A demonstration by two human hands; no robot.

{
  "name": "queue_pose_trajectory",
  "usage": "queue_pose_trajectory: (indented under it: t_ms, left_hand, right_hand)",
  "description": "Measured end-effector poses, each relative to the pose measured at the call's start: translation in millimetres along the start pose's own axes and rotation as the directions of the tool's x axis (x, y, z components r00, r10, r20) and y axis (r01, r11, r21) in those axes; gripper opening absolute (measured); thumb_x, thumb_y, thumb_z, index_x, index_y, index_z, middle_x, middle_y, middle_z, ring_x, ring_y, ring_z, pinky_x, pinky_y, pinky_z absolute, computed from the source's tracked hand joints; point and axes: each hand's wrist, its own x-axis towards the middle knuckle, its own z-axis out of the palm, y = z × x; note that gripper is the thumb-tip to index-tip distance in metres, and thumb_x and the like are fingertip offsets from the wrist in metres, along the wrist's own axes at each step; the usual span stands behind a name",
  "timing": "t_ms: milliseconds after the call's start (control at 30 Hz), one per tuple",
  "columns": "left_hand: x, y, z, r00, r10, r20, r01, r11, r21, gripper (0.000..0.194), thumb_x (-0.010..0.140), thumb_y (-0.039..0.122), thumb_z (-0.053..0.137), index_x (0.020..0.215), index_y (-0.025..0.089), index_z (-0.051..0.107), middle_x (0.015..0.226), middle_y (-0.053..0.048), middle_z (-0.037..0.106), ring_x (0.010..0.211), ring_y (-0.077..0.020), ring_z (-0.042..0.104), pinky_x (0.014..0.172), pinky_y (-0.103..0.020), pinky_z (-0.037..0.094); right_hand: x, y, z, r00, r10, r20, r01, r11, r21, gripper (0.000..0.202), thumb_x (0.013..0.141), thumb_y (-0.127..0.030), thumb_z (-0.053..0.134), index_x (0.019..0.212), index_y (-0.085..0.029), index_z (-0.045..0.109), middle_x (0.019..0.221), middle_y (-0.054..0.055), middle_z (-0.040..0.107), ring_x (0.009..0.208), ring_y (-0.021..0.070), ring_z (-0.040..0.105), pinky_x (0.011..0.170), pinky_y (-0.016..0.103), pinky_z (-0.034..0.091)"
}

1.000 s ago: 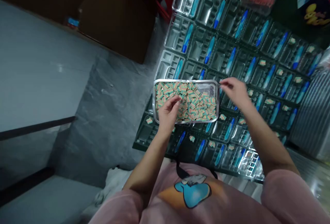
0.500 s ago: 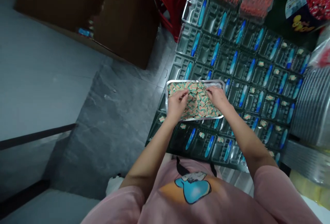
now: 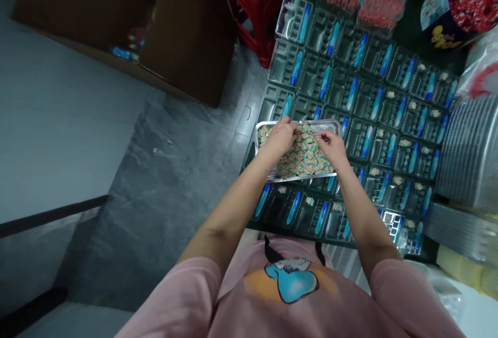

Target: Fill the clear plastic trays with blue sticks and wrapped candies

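Observation:
A shallow metal tray (image 3: 268, 179) lies over the plastic blister trays, heaped with small peach, green and white pieces (image 3: 301, 159) that look like erasers. My left hand (image 3: 282, 136) is over the tray's far left part, its fingers bent and pressed together at the heap. At the right end, my right hand (image 3: 333, 149) has thumb and fingers pinched close above the pieces. What either hand's fingertips hold, if anything, is too small to make out. Around the metal tray, many clear blister trays (image 3: 311, 81) each hold a blue pen-like item (image 3: 352, 94); some also hold a small piece (image 3: 310, 201).
Red items in clear packs (image 3: 379, 8) sit at the table's far side, beside a tub (image 3: 439, 21) of red things. Stacked clear trays (image 3: 462, 151) stand on the right. A red stool (image 3: 254, 11) and a large cardboard box (image 3: 187, 37) are at the far left.
My left hand has moved right and away from me across the heap. My right hand has shifted slightly right, its fingers now pinched more closely. The view has shifted a little.

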Motion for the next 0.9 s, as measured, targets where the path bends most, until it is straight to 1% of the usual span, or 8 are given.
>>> queue_pose_trajectory:
  t_ms: [67, 167, 267, 367, 467, 533, 700, 900]
  left_hand:
    - [-4.9, 2.6, -2.6, 1.000, -0.006, -0.022, 0.005, 0.998, -0.059, 0.010, 0.071, 0.009, 0.064, 0.075, 0.017, 0.068, 0.087, -0.007, 0.059, 0.082, -0.0212, 0.057, 0.080, -0.034, 0.042]
    - [-18.0, 7.1, -1.1, 0.989, -0.101, -0.107, 0.064, 0.952, -0.299, 0.006, 0.074, 0.013, 0.064, 0.074, 0.019, 0.067, 0.076, -0.003, 0.061, 0.076, -0.0187, 0.057, 0.078, -0.032, 0.044]
    - [-35.4, 11.7, 7.0, 0.950, -0.278, -0.143, 0.138, 0.783, -0.607, 0.006, 0.074, 0.021, 0.067, 0.080, 0.018, 0.068, 0.073, -0.001, 0.064, 0.069, -0.0155, 0.058, 0.071, -0.029, 0.046]
    - [-52.3, 16.1, 16.4, 0.914, -0.382, -0.136, 0.145, 0.622, -0.769, 0.015, 0.073, 0.027, 0.070, 0.084, 0.017, 0.070, 0.080, -0.002, 0.068, 0.072, -0.0146, 0.061, 0.071, -0.028, 0.048]
    - [-64.9, 18.0, 22.0, 0.893, -0.431, -0.131, 0.141, 0.544, -0.827, 0.020, 0.074, 0.032, 0.069, 0.088, 0.018, 0.072, 0.084, -0.003, 0.071, 0.077, -0.0158, 0.064, 0.074, -0.029, 0.051]
    - [-70.3, 17.8, 23.2, 0.878, -0.461, -0.128, 0.148, 0.517, -0.843, 0.023, 0.075, 0.033, 0.069, 0.092, 0.018, 0.073, 0.086, -0.003, 0.072, 0.079, -0.0166, 0.066, 0.076, -0.030, 0.052]
    - [-77.8, 19.1, 22.0, 0.818, -0.546, -0.183, 0.168, 0.531, -0.831, 0.022, 0.075, 0.032, 0.069, 0.091, 0.019, 0.075, 0.085, -0.003, 0.073, 0.079, -0.0167, 0.066, 0.079, -0.032, 0.052]
    - [-82.8, 23.8, 24.0, 0.833, -0.532, -0.155, 0.162, 0.500, -0.851, 0.021, 0.071, 0.031, 0.073, 0.089, 0.019, 0.074, 0.093, -0.005, 0.074, 0.088, -0.0187, 0.067, 0.086, -0.036, 0.052]
  right_hand:
    - [-4.6, -2.2, 6.2, 0.999, 0.040, 0.000, -0.040, 0.996, 0.082, 0.021, 0.074, -0.039, 0.062, 0.085, -0.021, 0.067, 0.078, 0.000, 0.067, 0.070, 0.0168, 0.058, 0.075, 0.033, 0.048]
    - [-11.5, -9.8, 18.1, 0.996, 0.093, 0.015, -0.093, 0.964, 0.251, 0.026, 0.070, -0.043, 0.066, 0.085, -0.022, 0.066, 0.076, -0.001, 0.065, 0.070, 0.0157, 0.057, 0.074, 0.031, 0.048]
    - [-18.7, -20.3, 32.1, 0.989, 0.127, 0.070, -0.145, 0.900, 0.412, 0.031, 0.067, -0.046, 0.069, 0.086, -0.023, 0.065, 0.077, -0.001, 0.064, 0.074, 0.0158, 0.058, 0.074, 0.031, 0.048]
    - [-23.9, -27.5, 44.7, 0.987, 0.135, 0.084, -0.158, 0.874, 0.459, 0.030, 0.067, -0.049, 0.069, 0.083, -0.023, 0.064, 0.081, 0.000, 0.065, 0.078, 0.0165, 0.059, 0.077, 0.031, 0.049]
    - [-26.6, -29.9, 52.5, 0.989, 0.129, 0.066, -0.145, 0.866, 0.479, 0.030, 0.067, -0.049, 0.071, 0.080, -0.023, 0.064, 0.081, 0.000, 0.064, 0.079, 0.0167, 0.059, 0.077, 0.031, 0.048]
    - [-28.4, -30.8, 54.9, 0.987, 0.140, 0.078, -0.160, 0.850, 0.501, 0.031, 0.065, -0.049, 0.073, 0.080, -0.023, 0.064, 0.078, -0.001, 0.063, 0.076, 0.0160, 0.058, 0.075, 0.031, 0.047]
    - [-34.4, -34.4, 58.7, 0.964, 0.197, 0.176, -0.261, 0.809, 0.527, 0.034, 0.061, -0.049, 0.075, 0.078, -0.023, 0.063, 0.067, -0.003, 0.059, 0.063, 0.0130, 0.052, 0.064, 0.028, 0.045]
    - [-39.2, -33.4, 62.6, 0.968, 0.216, 0.129, -0.251, 0.793, 0.556, 0.034, 0.059, -0.044, 0.078, 0.080, -0.022, 0.062, 0.070, -0.004, 0.060, 0.067, 0.0122, 0.055, 0.069, 0.027, 0.047]
